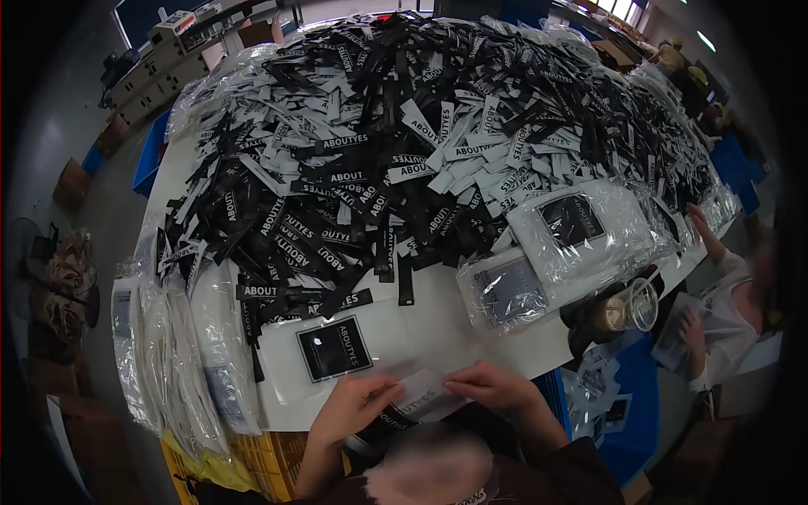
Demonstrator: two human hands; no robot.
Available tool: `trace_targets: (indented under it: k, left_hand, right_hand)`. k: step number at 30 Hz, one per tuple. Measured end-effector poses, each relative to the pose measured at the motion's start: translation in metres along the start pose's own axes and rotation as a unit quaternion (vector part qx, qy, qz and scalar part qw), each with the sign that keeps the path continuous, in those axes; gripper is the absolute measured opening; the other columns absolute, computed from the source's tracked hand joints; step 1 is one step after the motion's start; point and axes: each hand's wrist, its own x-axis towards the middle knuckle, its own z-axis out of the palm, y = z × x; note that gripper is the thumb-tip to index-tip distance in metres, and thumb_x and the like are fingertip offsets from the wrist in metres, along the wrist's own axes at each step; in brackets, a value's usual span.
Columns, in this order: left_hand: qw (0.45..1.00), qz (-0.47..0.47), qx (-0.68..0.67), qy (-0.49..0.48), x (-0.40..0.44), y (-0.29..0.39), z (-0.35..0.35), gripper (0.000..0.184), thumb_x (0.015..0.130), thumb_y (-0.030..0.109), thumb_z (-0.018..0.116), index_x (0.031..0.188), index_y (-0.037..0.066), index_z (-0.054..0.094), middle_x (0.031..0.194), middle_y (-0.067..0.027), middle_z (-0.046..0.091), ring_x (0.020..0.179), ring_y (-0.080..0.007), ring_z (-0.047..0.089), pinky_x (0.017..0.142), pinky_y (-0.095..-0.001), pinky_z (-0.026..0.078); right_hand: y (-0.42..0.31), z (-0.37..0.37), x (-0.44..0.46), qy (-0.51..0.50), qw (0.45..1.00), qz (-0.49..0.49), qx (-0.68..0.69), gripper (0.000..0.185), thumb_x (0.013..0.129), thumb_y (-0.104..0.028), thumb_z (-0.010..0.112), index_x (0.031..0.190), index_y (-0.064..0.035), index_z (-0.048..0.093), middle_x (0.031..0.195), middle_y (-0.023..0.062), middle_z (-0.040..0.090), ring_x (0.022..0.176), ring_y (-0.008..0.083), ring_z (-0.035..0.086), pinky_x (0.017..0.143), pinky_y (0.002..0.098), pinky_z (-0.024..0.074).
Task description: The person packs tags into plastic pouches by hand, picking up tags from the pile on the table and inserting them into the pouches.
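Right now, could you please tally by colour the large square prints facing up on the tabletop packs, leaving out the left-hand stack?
Black: 2 (front print, upper right print)
Greyish: 1 (lower right print)
Total: 3

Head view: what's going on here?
The left hand and right hand hold a translucent lettered piece between them. Just ahead, a white packet with a black label lies on the table. Beyond is a large heap of black and white strips. A co-worker is at the right.
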Motion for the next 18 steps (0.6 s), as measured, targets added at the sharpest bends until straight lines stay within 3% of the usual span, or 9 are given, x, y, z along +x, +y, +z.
trace_targets:
  k: [3, 6, 8, 10, 11, 12, 13, 15, 18]
  left_hand:
    - [1.0, 0.017, 0.011, -0.019, -0.003, 0.003, 0.003, 0.012, 0.085, 0.013, 0.062, 0.089, 0.002, 0.064, 0.065, -0.0144, 0.059, 0.05, -0.0219, 0.056, 0.049, -0.0284, 0.044]
    - [0.999, 0.008, 0.027, -0.022, -0.003, 0.006, 0.006, 0.013, 0.084, 0.015, 0.064, 0.088, 0.003, 0.064, 0.064, -0.014, 0.058, 0.049, -0.0232, 0.054, 0.048, -0.0283, 0.043]
    - [0.999, -0.006, 0.037, -0.035, -0.004, 0.008, 0.002, 0.015, 0.082, 0.017, 0.066, 0.088, 0.003, 0.064, 0.063, -0.014, 0.057, 0.049, -0.0237, 0.052, 0.048, -0.0283, 0.042]
    - [0.988, -0.031, 0.064, -0.136, -0.001, 0.011, -0.009, 0.019, 0.079, 0.017, 0.07, 0.09, 0.002, 0.065, 0.062, -0.0114, 0.059, 0.049, -0.0168, 0.053, 0.048, -0.0264, 0.042]
    - [0.988, -0.03, 0.064, -0.135, -0.001, 0.011, -0.008, 0.019, 0.079, 0.017, 0.07, 0.09, 0.002, 0.065, 0.062, -0.0114, 0.059, 0.049, -0.0168, 0.053, 0.048, -0.0264, 0.042]
    - [0.998, -0.04, -0.012, -0.05, -0.001, 0.01, -0.008, 0.017, 0.079, 0.013, 0.07, 0.088, 0.0, 0.064, 0.064, -0.0075, 0.061, 0.054, -0.0109, 0.052, 0.05, -0.0239, 0.041]
    - [0.994, -0.049, -0.088, 0.035, -0.001, 0.009, -0.007, 0.015, 0.078, 0.01, 0.07, 0.085, -0.002, 0.064, 0.065, -0.0036, 0.062, 0.059, -0.0049, 0.051, 0.051, -0.0213, 0.041]
    - [0.984, -0.037, -0.165, 0.062, -0.001, 0.001, 0.0, 0.021, 0.08, 0.012, 0.069, 0.093, -0.003, 0.064, 0.069, -0.0041, 0.064, 0.062, -0.0045, 0.053, 0.054, -0.0218, 0.043]
    - [0.975, -0.027, -0.214, 0.047, 0.002, 0.01, 0.008, 0.018, 0.082, 0.011, 0.067, 0.092, -0.003, 0.065, 0.074, -0.0047, 0.064, 0.065, -0.0054, 0.054, 0.057, -0.0215, 0.044]
  right_hand:
    - [0.026, 0.001, 0.015, -0.13, 0.991, -0.016, 0.013, 0.022, 0.09, -0.019, 0.057, 0.096, 0.0013, 0.063, 0.067, 0.004, 0.06, 0.062, 0.0068, 0.051, 0.055, 0.0276, 0.0421]
    - [0.014, 0.025, 0.022, -0.03, 0.998, 0.038, 0.035, 0.025, 0.089, -0.022, 0.059, 0.095, 0.0014, 0.064, 0.069, 0.0019, 0.061, 0.065, 0.0062, 0.052, 0.057, 0.0259, 0.0428]
    - [0.013, 0.028, 0.027, -0.05, 0.997, 0.047, 0.019, 0.025, 0.088, -0.022, 0.06, 0.095, 0.0014, 0.065, 0.072, 0.002, 0.062, 0.068, 0.0061, 0.052, 0.06, 0.0251, 0.0434]
    - [0.015, 0.026, 0.028, -0.068, 0.996, 0.057, 0.002, 0.025, 0.087, -0.022, 0.062, 0.095, 0.0013, 0.065, 0.075, 0.002, 0.063, 0.071, 0.0061, 0.053, 0.062, 0.0242, 0.0439]
    - [0.017, 0.021, 0.027, -0.021, 0.989, 0.031, 0.14, 0.023, 0.086, -0.021, 0.063, 0.094, 0.001, 0.065, 0.077, 0.0026, 0.063, 0.072, 0.0065, 0.054, 0.064, 0.0238, 0.0441]
    - [0.014, 0.017, 0.029, 0.025, 0.961, 0.003, 0.274, 0.022, 0.085, -0.02, 0.065, 0.094, 0.0006, 0.066, 0.08, 0.0031, 0.064, 0.073, 0.0068, 0.055, 0.066, 0.0233, 0.0443]
    - [0.008, 0.016, 0.028, 0.025, 0.962, 0.001, 0.271, 0.022, 0.085, -0.02, 0.065, 0.094, 0.0006, 0.066, 0.08, 0.0031, 0.064, 0.073, 0.0068, 0.055, 0.066, 0.0233, 0.0443]
    - [-0.013, 0.023, 0.024, 0.142, 0.926, -0.112, 0.33, 0.018, 0.085, -0.014, 0.065, 0.096, 0.0006, 0.065, 0.081, 0.0026, 0.063, 0.075, 0.007, 0.056, 0.067, 0.022, 0.0434]
    - [-0.022, 0.034, 0.02, 0.142, 0.969, -0.118, 0.166, 0.014, 0.084, -0.01, 0.065, 0.092, 0.0006, 0.066, 0.076, 0.0028, 0.063, 0.072, 0.0079, 0.058, 0.063, 0.0215, 0.0436]
